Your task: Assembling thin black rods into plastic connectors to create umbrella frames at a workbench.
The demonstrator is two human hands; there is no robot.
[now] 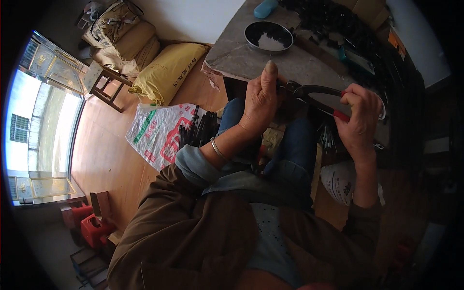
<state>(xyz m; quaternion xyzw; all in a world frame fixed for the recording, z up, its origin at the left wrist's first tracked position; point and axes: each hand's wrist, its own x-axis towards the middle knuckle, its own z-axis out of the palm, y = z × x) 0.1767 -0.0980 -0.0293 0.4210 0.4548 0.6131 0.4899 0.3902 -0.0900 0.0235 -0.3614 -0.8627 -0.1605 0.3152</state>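
Observation:
My right hand (358, 113) is wrapped around the red-ended handles of a pair of black pliers (305, 92), which are spread apart. The jaws point left, toward my left hand (261, 99). That hand is closed with its thumb up, right beside the jaws; whatever its fingers hold is hidden. Beyond both hands, on a worn grey table (232, 55), sits a dark-rimmed bowl (258, 48) with small black pieces over its pale inside. A bundle of black rods (198, 129) lies by my left knee, on a printed white plastic sack (157, 133).
Black parts (319, 19) are heaped at the table's back right, near a teal-edged box (356, 60). A blue object (265, 8) rests at the far edge. On the left are a full yellow sack (169, 70), a wooden stool (108, 87) and red stools (96, 229).

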